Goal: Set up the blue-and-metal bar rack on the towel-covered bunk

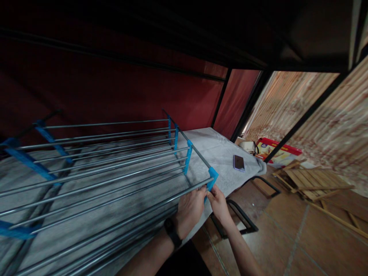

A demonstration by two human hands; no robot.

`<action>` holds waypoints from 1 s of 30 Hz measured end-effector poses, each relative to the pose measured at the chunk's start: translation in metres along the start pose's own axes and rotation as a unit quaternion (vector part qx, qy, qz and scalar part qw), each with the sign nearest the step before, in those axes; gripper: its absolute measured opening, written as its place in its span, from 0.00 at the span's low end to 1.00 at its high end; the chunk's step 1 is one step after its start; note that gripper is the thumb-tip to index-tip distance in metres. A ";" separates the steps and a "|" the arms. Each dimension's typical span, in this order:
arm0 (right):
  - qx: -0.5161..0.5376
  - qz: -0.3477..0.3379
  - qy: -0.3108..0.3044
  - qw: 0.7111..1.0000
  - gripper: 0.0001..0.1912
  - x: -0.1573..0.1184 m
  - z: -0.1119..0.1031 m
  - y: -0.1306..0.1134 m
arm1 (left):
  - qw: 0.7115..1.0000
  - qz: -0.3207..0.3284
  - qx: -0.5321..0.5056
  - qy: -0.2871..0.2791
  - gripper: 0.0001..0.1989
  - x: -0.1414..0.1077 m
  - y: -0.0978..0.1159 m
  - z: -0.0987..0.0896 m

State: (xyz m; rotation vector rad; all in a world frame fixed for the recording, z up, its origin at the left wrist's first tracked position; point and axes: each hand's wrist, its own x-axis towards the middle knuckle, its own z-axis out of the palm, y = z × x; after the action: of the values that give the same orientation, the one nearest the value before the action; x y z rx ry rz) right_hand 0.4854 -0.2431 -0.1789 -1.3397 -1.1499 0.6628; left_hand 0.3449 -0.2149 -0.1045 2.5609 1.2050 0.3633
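Observation:
A metal rack point(115, 181) of long grey tubes with blue plastic connectors lies across a grey cloth-covered surface point(214, 147). At its near right corner, a blue connector point(213, 177) joins the tubes. My left hand point(191, 207), with a black band at the wrist, has its fingers closed at the lower part of this connector, just under a tube. On the connector's right side, my right hand point(219, 203) is closed in a pinch. The fingertips of both hands nearly meet there and partly hide the connector's lower end. More blue connectors stand along the rack's right side and at the left.
A dark phone point(238, 163) lies on the cloth at the right. Black metal posts and bars frame the surface. Beyond are a red and yellow box point(277, 151) and folded wooden furniture point(319, 182) on the tiled floor. A dark overhang spans the top.

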 end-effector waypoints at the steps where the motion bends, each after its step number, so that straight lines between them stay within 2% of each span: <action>1: -0.007 0.000 0.001 1.000 0.11 -0.001 0.000 0.000 | 1.000 -0.001 0.000 0.000 0.16 0.000 0.000 0.000; 8: -0.039 -0.004 -0.008 0.999 0.13 -0.003 0.000 -0.004 | 1.000 0.014 0.011 0.013 0.16 -0.002 -0.003 0.004; 15: -0.085 -0.012 0.004 0.996 0.10 -0.008 0.004 -0.002 | 0.999 0.022 0.019 0.029 0.15 -0.004 -0.004 0.009; 18: -0.075 -0.015 0.004 0.997 0.10 -0.009 0.007 -0.002 | 0.999 0.024 0.027 0.034 0.16 0.000 0.000 0.008; 21: -0.043 -0.004 -0.001 0.999 0.15 -0.010 0.007 -0.003 | 0.996 0.029 0.054 0.057 0.18 -0.004 0.003 0.003; 23: -0.016 0.005 -0.005 1.000 0.19 -0.012 0.006 -0.003 | 0.989 0.076 0.084 0.097 0.21 -0.020 -0.002 0.003; 25: 0.008 0.013 -0.006 1.000 0.24 -0.015 0.004 0.000 | 0.970 0.176 0.110 0.123 0.22 -0.046 -0.016 0.010; 27: 0.021 0.029 -0.013 0.999 0.27 -0.021 0.003 0.009 | 0.945 0.279 0.125 0.115 0.20 -0.078 -0.040 0.025; 28: 0.020 0.038 -0.019 0.999 0.28 -0.024 0.003 0.015 | 0.941 0.296 0.129 0.104 0.19 -0.093 -0.054 0.034; 29: 0.016 0.047 -0.025 0.998 0.28 -0.028 0.004 0.023 | 0.946 0.282 0.131 0.096 0.19 -0.106 -0.068 0.042; 30: 0.008 0.053 -0.032 0.998 0.28 -0.031 0.005 0.031 | 0.960 0.235 0.134 0.075 0.21 -0.116 -0.081 0.049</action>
State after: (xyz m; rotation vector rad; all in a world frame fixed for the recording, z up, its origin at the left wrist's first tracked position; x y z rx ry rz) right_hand 0.4770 -0.2639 -0.2171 -1.3818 -1.1269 0.7951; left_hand 0.2326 -0.2629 -0.1909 3.1012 0.7100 0.5324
